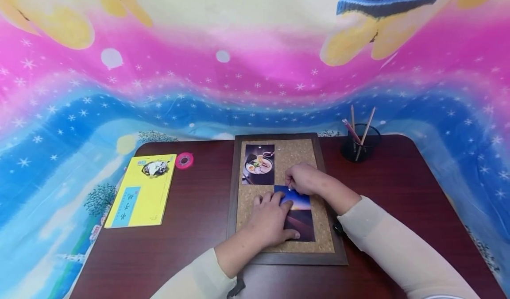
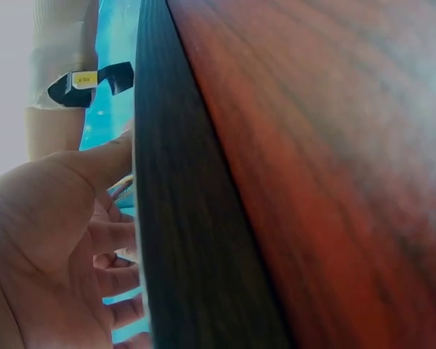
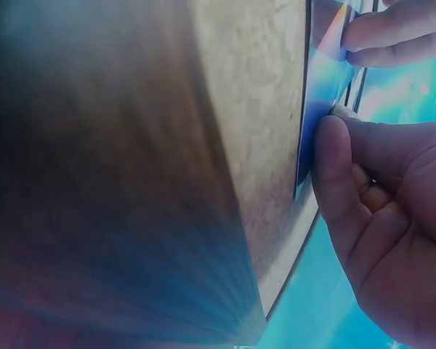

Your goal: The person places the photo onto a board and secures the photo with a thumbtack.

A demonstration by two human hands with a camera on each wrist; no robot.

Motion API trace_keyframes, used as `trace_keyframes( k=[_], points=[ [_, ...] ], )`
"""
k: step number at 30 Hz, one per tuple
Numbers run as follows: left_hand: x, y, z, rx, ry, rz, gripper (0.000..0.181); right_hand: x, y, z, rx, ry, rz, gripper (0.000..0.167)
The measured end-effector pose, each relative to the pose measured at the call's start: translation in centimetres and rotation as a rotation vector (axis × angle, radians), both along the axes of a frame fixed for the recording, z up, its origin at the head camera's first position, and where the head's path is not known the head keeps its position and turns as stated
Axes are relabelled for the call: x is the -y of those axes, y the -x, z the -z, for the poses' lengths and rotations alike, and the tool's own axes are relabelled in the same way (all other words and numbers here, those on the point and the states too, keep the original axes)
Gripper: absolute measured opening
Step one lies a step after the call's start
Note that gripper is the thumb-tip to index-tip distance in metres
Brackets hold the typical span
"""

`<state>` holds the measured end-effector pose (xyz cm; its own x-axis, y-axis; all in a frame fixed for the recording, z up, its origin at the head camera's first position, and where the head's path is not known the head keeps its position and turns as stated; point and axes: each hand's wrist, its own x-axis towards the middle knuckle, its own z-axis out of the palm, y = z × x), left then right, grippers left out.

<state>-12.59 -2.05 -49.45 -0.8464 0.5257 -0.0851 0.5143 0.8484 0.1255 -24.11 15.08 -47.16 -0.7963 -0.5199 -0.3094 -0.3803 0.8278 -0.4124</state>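
A framed corkboard [image 1: 251,224] lies on the table with two photos on it. The ramen photo [image 1: 259,165] is at its upper left, a small pin-like dot near its top. Lower right lies the sunset photo [image 1: 300,221], blue above and dark below. My left hand [image 1: 268,221] rests spread on this photo's left side, holding it against the cork; its palm shows in the left wrist view. At the photo's top edge my right hand [image 1: 304,179] pinches a small pale push pin [image 1: 289,189] between thumb and index finger. Fingers mostly hide the pin in the right wrist view.
A yellow book [image 1: 153,197] lies at the left, beside a pink round object [image 1: 184,160] with a dark centre. A black mesh cup [image 1: 360,151] of pencils stands at the back right. Behind the table hangs a colourful cloth [image 1: 223,91].
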Motion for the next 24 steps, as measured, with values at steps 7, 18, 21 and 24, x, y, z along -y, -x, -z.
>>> trace_keyframes(
  k=[7, 18, 21, 24],
  points=[
    [1.1, 0.4, -0.3, 0.040, -0.054, 0.039, 0.082, -1.1, 0.2, 0.5, 0.079, 0.116, 0.010, 0.015],
    [3.4, 0.3, -0.1, 0.052, -0.172, 0.146, 0.068, -3.1, -0.5, 0.8, 0.044, 0.152, -0.016, 0.010],
    [4.1, 0.5, -0.3, 0.050, -0.208, 0.131, 0.064, -3.6, -0.7, 0.9, -0.009, 0.139, -0.032, 0.010],
    [4.8, 0.7, -0.4, 0.035, -0.228, 0.115, 0.061, -4.1, -0.9, 0.9, -0.066, 0.139, -0.050, 0.009]
  ],
)
